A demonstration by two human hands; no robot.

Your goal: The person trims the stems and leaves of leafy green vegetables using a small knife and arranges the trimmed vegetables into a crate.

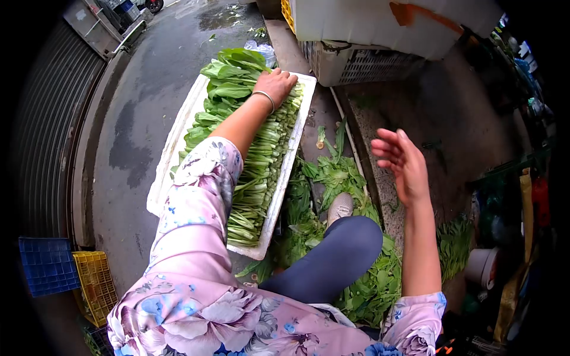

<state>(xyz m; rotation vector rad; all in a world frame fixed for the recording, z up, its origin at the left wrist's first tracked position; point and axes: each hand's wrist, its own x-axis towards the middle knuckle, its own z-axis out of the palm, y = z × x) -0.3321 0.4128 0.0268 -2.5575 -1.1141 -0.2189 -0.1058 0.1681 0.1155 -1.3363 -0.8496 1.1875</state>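
A white foam box lies at a slant in front of me, packed with rows of leafy greens. Their leaves point left and their pale green stalks point right. My left hand, with a bracelet at the wrist, grips a bunch of greens at the box's far end; its fingers bend over the stalks, and the fingertips are partly hidden. Off to the right, my right hand is raised above the ground, fingers loosely bent and apart, holding nothing.
Loose leaves and trimmings cover the ground around my shoe. A pale plastic crate stands beyond the box on the right. Blue and yellow crates sit at lower left. A white tub is at right.
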